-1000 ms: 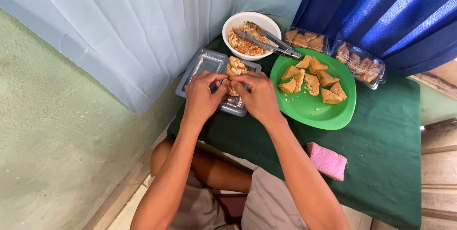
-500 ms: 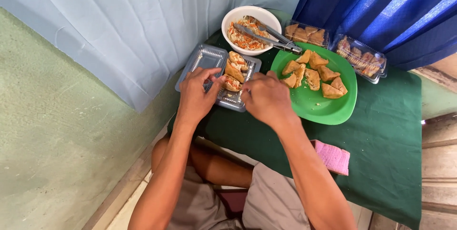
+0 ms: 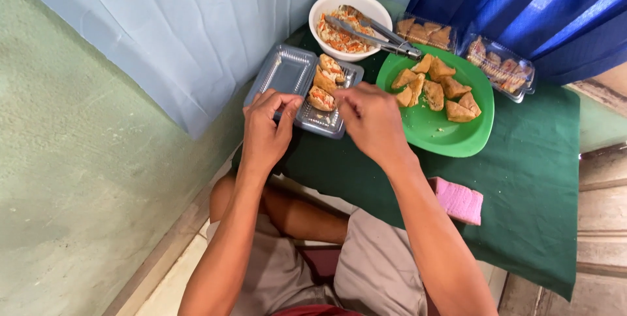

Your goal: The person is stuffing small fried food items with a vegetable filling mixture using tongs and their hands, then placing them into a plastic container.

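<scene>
A clear plastic clamshell tray [image 3: 287,75] lies open on the green tablecloth [image 3: 522,179], its hinge running away from the person, lid half to the left, base half to the right. In the base, three stuffed fried pieces [image 3: 324,82] sit in a row along that same long axis, the nearest one just beyond the fingertips of both hands. The left hand [image 3: 266,126] rests on the tray's near edge, thumb and fingers curled and pinched together over the plastic rim; whether they grip it cannot be told. The right hand [image 3: 369,118] hovers at the tray's near right corner, fingers bent loosely, holding nothing visible; it is the nearer hand to the green plate [image 3: 450,139]. That plate, just right of the tray, carries about seven plain fried pieces [image 3: 436,87]. Behind stands one white bowl [image 3: 326,9] of shredded filling with one pair of metal tongs [image 3: 375,32] laid across it. Two closed, filled clamshell packs [image 3: 499,67] sit beyond the plate. One pink cloth [image 3: 460,201] lies near the table's front edge.
</scene>
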